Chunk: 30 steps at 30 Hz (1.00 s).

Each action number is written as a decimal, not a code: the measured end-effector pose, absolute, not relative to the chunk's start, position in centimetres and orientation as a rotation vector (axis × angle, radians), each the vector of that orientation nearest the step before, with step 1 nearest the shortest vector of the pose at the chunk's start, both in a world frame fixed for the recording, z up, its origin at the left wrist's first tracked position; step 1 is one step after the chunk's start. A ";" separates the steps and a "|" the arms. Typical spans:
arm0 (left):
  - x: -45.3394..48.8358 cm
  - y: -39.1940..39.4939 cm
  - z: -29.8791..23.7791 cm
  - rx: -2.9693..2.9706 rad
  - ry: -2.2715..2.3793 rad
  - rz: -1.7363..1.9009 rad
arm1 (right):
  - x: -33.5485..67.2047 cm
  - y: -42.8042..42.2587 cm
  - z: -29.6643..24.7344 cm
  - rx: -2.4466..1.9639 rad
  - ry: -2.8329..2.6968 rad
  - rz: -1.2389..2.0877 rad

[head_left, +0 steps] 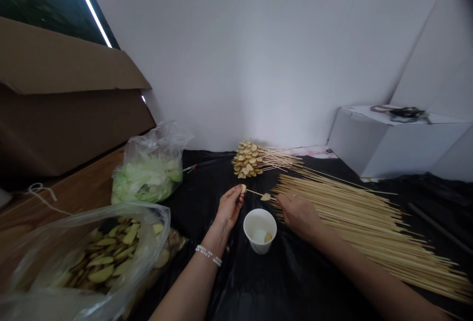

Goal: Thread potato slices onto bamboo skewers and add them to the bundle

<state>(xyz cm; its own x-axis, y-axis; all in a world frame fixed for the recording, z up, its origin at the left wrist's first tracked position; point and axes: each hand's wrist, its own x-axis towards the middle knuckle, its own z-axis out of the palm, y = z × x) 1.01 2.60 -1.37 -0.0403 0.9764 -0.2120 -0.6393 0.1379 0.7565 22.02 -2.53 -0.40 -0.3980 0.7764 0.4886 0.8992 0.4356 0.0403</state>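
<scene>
My left hand [229,206] pinches a small potato slice [243,188] at the tip of a thin bamboo skewer [254,193]. A second slice [265,196] sits further along that skewer. My right hand [298,214] is closed on the skewer's other end, above the heap of bare skewers. A white paper cup [259,230] with a couple of slices inside stands on the black sheet between my hands. A beaded bracelet [209,255] circles my left wrist.
A pile of finished potato skewers [248,159] lies behind. Bare bamboo skewers [369,222] spread to the right. A plastic bag of potato slices [107,257] sits front left, a bag of greens [150,176] behind it. Cardboard box [66,99] at left, white box [391,141] at right.
</scene>
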 end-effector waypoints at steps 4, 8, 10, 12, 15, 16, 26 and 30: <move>1.1 2.6 -1.6 0.556 0.855 1.422 | 21.9 -2.7 -0.1 -1.409 -2.261 -0.448; 1.3 2.6 -1.5 0.551 0.874 1.447 | 21.5 -3.2 0.2 -1.422 -2.257 -0.485; 1.3 2.6 -1.4 0.544 0.880 1.455 | 21.3 -3.4 0.3 -1.458 -2.294 -0.442; 1.3 2.5 -1.3 0.542 0.884 1.458 | 21.1 -3.5 0.3 -1.515 -2.335 -0.375; 1.4 2.5 -1.3 0.558 0.882 1.454 | 21.0 -3.3 0.3 -1.599 -2.358 -0.289; 1.4 2.4 -1.4 0.570 0.879 1.454 | 21.1 -3.3 0.2 -1.614 -2.355 -0.274; 1.8 2.3 -1.6 0.611 0.877 1.452 | 21.2 -3.5 0.4 -1.483 -2.293 -0.408; 1.8 2.3 -1.6 0.608 0.880 1.455 | 21.0 -3.5 0.5 -1.559 -2.317 -0.278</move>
<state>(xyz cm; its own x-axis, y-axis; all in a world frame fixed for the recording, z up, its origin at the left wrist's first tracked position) 1.78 2.35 -1.63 -0.0937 0.9857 -0.1397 -0.5814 0.0598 0.8114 21.02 -3.50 0.49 -0.3446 0.8592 0.3782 0.9243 0.3810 -0.0235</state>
